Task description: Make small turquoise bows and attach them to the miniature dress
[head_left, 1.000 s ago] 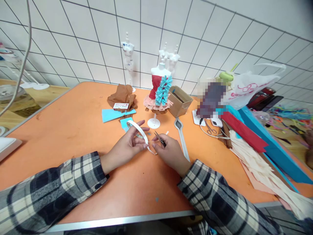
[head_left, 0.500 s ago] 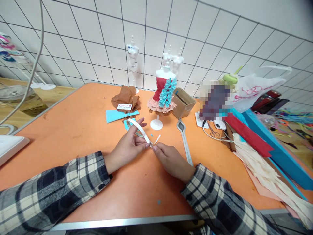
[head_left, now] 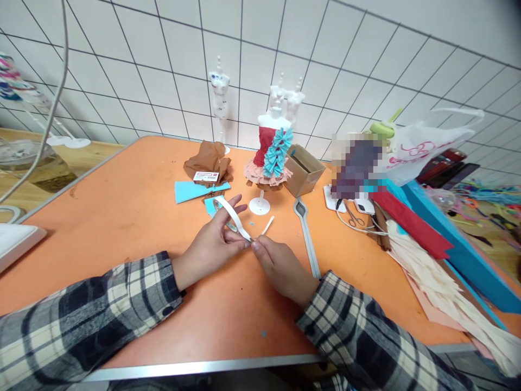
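My left hand holds a roll of white tape between thumb and fingers, just above the orange table. My right hand pinches the loose end of that tape right beside the left fingertips; a short white strip sticks up past them. A small mannequin in a red bodice with blue ruffles and a pink skirt stands on its round base beyond my hands.
Brown fabric and blue paper lie behind the left hand. A cardboard box, a grey tool, small scissors, red, blue and cream paper sheets and a white plastic bag fill the right side.
The tweezers seen in my right hand one second ago are no longer visible. The right fingers now pinch the tape's end, and the loose strip has lifted.
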A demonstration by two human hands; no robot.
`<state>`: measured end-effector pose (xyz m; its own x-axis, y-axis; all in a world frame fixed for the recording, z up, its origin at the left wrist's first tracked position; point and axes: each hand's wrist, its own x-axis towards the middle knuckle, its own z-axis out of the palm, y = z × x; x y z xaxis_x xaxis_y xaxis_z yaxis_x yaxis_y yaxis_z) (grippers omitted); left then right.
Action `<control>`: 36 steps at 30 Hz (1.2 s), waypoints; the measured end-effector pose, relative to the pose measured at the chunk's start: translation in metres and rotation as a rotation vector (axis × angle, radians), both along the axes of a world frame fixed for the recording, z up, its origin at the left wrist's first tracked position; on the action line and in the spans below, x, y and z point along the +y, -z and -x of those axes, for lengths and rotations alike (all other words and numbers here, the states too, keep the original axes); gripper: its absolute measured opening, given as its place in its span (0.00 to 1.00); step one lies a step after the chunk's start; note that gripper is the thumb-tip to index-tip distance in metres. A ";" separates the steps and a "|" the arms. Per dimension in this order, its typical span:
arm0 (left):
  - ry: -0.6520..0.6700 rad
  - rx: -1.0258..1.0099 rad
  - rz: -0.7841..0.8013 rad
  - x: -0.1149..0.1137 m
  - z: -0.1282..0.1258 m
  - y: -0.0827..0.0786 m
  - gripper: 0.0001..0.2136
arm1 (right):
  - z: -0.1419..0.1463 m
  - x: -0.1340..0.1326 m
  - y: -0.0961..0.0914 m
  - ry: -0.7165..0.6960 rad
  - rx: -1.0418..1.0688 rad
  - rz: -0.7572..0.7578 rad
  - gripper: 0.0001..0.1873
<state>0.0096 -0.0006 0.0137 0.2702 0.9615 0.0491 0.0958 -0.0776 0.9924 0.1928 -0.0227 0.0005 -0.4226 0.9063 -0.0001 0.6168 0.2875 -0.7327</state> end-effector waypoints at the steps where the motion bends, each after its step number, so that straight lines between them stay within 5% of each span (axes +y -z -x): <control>1: 0.002 -0.004 -0.002 0.000 0.000 0.000 0.45 | 0.000 0.000 0.001 -0.002 0.003 -0.006 0.17; 36: 0.089 -0.149 0.076 0.002 0.001 -0.001 0.52 | -0.006 0.011 0.000 -0.007 0.102 0.067 0.20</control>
<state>0.0090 0.0015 0.0142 0.3492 0.9368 0.0228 -0.0563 -0.0033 0.9984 0.1984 -0.0119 0.0006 -0.4302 0.9026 -0.0176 0.5360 0.2397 -0.8095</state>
